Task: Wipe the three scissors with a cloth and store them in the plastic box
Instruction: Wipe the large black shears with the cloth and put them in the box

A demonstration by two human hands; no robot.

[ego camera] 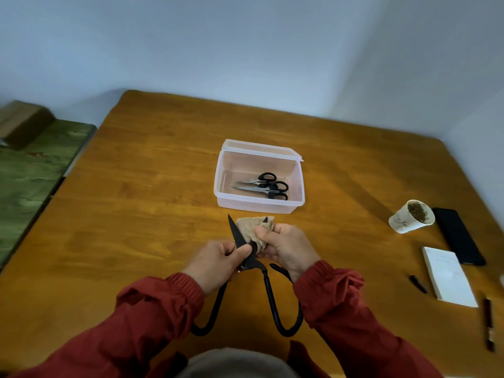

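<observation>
The left hand (218, 261) is gripping the shears (236, 233), blades pointing far toward the plastic box (219, 186), while the right hand (289, 249) is pinching the cloth (245, 227) round one blade.

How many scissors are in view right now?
3. Two black-handled pairs lie in the plastic box. The large black pair is in front of it, gripped by the left hand, the right hand holding the cloth on a blade. None appears hidden.
</observation>
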